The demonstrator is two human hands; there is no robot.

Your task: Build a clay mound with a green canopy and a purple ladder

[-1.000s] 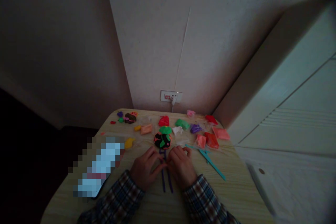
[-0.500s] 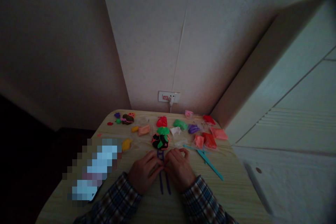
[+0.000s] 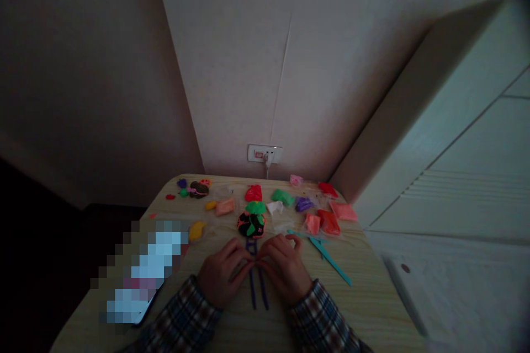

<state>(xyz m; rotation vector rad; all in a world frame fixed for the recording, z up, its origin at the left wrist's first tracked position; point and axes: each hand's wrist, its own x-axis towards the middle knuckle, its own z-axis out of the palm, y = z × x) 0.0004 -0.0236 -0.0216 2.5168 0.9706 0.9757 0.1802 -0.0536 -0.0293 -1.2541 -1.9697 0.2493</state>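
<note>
A ladder shape of thin purple clay strips lies on the table, its two long strips pointing toward me and short rungs at the far end. My left hand is closed in a pinch at the left strip, just below the rungs. Opposite it, my right hand pinches at the right strip, and the fingertips of both hands almost meet between the strips. Any small piece between the fingertips is hidden. Just beyond the ladder sits a black clay figure with a green top and green and pink details.
Turquoise modelling tools lie to the right. Bags of red clay, green clay and purple clay spread across the back. A pixelated phone-like screen is on the left, near yellow clay. A wall socket holds a plug.
The view has shifted slightly, and things on the table appear a little further left. Both hands keep pinching at the purple clay strips, with hardly any movement of the fingers.
</note>
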